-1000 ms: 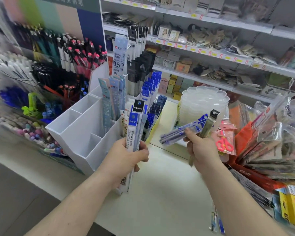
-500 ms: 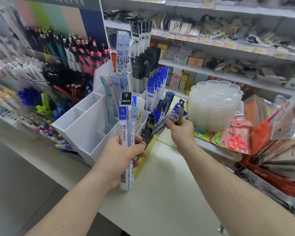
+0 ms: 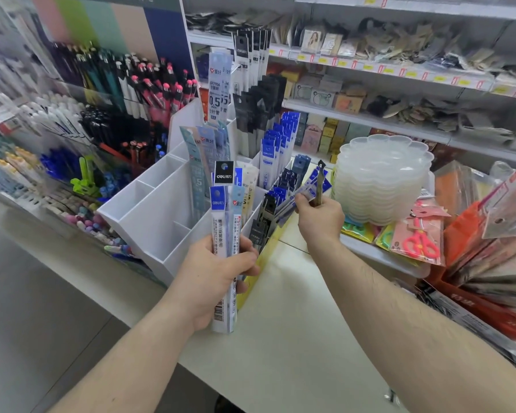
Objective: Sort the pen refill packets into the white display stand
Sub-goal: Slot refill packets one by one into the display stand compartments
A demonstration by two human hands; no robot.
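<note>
Near the front edge of the pale countertop (image 3: 280,353): left hand (image 3: 213,280) clenched round an upright bundle of long clear pen refill packets with blue and black header cards (image 3: 224,234), fingers wrapped across the front, thumb behind; lower ends of the packets poking out below the palm. Just behind the bundle, touching or nearly so: white plastic display stand with stepped open compartments (image 3: 161,216), standing on the counter's left side, its left compartments showing bare walls, its right and rear ones packed with upright blue-headed and black-headed refill packets (image 3: 273,150). Over the stand's right front compartments: right hand (image 3: 319,217), gripping a fanned handful of blue-and-white refill packets (image 3: 304,192) that slant down and left toward the stand, plus one slim dark packet held upright. Beside that hand, toward the counter's right edge: stack of translucent scalloped plastic trays (image 3: 382,174), with pink scissors in a clear packet (image 3: 420,242) leaning in front. Along the counter's far left: racks of coloured pens (image 3: 116,93).
</note>
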